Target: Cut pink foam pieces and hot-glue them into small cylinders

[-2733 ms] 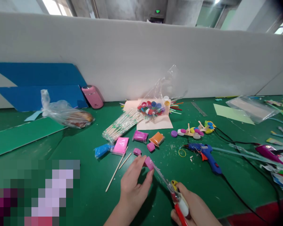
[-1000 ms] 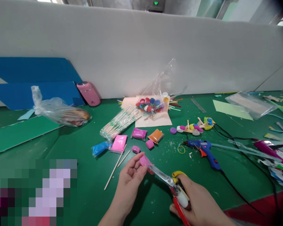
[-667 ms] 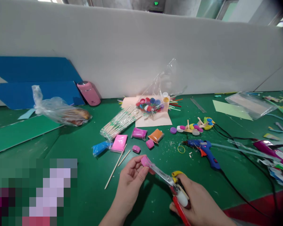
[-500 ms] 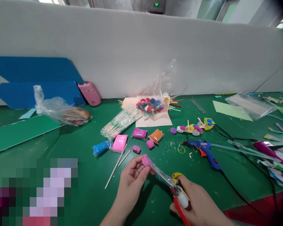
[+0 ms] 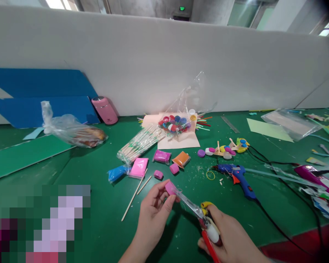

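My left hand (image 5: 157,206) is closed, pinching a small pink cap-like piece (image 5: 170,188) between thumb and fingers. In my right hand (image 5: 227,235) are scissors (image 5: 190,204) with one red and one yellow handle. Their metal blades point up and left and reach the pink piece; whether they cut into it cannot be made out. A white rounded thing (image 5: 213,233) shows between the handles. Just beyond my left hand, two more pink pieces lie on the table, one nearer (image 5: 158,174) and one to its right (image 5: 174,168). Two thin wooden sticks (image 5: 134,199) rest to the left.
Clay packets in blue (image 5: 117,173), pink (image 5: 138,167), purple (image 5: 162,156) and orange (image 5: 181,159) lie ahead. A blue glue gun (image 5: 237,175) with its cord is at right, behind it a cap-and-stick figure (image 5: 226,149). Bagged caps (image 5: 175,124) and a pink bottle (image 5: 105,110) stand farther back.
The view has shifted very slightly. Both hands, the pink piece and the scissors keep nearly the same position, with the scissors' handles slightly shifted.
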Available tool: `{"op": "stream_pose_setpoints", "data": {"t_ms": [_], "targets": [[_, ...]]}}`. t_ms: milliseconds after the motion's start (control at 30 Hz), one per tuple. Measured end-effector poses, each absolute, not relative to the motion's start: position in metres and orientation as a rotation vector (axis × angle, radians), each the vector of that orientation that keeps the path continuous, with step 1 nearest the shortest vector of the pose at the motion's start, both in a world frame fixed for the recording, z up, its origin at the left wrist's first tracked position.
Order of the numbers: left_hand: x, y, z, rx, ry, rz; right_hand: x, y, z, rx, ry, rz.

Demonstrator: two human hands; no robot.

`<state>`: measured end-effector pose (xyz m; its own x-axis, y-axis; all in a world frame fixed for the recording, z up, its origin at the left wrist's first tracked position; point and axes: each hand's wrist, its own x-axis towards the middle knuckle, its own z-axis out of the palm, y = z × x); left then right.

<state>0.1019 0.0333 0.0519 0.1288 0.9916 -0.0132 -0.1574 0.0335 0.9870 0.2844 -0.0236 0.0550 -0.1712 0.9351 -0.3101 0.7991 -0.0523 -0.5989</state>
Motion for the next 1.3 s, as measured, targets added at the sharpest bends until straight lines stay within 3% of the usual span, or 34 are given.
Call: {"op": "stream_pose_setpoints", "data": {"t_ms": [700,1300], "targets": [[0.101,0.036,0.051,1.22,1.077,1.135,0.286,-0.022,0.039,-1.891,-2.064,0.97],[0.095,0.035,0.037,1.93,1.251,1.233,0.283,-0.026,0.038,-1.874,-2.018,1.046]]}}
